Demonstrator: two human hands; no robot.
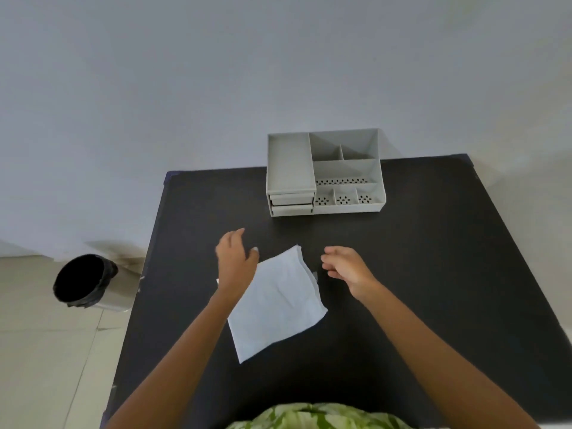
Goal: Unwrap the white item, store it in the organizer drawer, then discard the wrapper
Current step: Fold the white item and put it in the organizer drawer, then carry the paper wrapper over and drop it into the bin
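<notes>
A flat white square wrapper (278, 301) lies on the black table (433, 274) in front of me, one corner pointing away. My left hand (236, 264) hovers over its upper left edge, fingers spread, holding nothing. To the right of the far corner, my right hand (346, 269) hangs with loosely curled fingers and nothing in it. A small grey edge (315, 275) peeks out at the wrapper's right side. The grey organizer (325, 174) stands at the table's back, two shut drawers (291, 204) at its front left.
A bin with a black liner (83, 280) stands on the tiled floor left of the table. The organizer has several open compartments, some with perforated bottoms. A pale wall rises behind the table. The table's left edge runs close to my left arm.
</notes>
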